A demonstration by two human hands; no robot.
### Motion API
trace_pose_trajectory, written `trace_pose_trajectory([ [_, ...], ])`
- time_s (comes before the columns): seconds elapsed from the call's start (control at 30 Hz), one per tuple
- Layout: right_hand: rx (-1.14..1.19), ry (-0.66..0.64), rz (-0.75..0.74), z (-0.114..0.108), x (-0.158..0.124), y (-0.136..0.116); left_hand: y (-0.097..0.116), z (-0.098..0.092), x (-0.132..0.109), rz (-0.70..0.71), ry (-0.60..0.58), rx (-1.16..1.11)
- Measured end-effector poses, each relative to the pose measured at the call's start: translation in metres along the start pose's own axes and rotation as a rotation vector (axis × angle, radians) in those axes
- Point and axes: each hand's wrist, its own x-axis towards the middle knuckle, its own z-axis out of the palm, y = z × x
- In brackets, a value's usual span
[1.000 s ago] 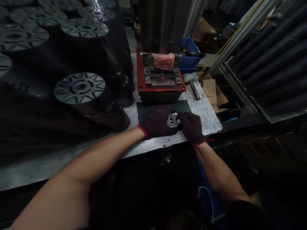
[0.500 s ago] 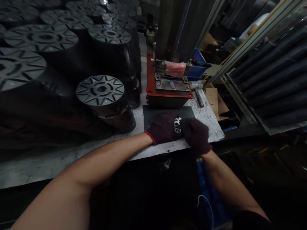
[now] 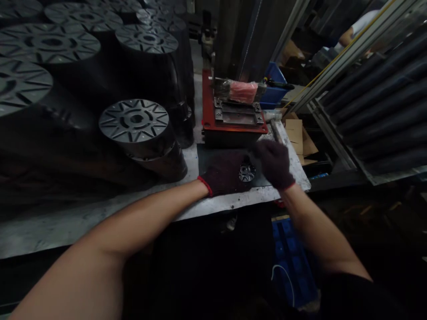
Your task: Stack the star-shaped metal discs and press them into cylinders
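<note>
the left hand (image 3: 225, 173), dark-gloved, lies open on a black flat mat (image 3: 213, 156), beside a small round grey star-patterned disc (image 3: 247, 173). the blurred right hand (image 3: 274, 164) is near it, its grip impossible to tell.

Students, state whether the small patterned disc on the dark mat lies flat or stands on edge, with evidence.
Flat: the small patterned disc shows its round face upward on the dark mat, beside the gloved left hand.
</note>
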Motion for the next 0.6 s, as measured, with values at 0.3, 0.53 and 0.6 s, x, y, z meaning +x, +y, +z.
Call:
trace_pose_trajectory([
  [0.3,-0.099,-0.038,0.062,0.005,-0.075,0.013,0.001,0.002,0.002,0.044,0.034,-0.002],
  [0.53,-0.358,-0.033,-0.415,-0.022,-0.041,0.01,-0.012,-0.004,0.004,0.104,-0.039,-0.117],
  [0.6,-0.429,-0.002,-0.473,-0.021,0.003,0.009,-0.02,-0.004,0.005,0.174,-0.058,-0.224],
])
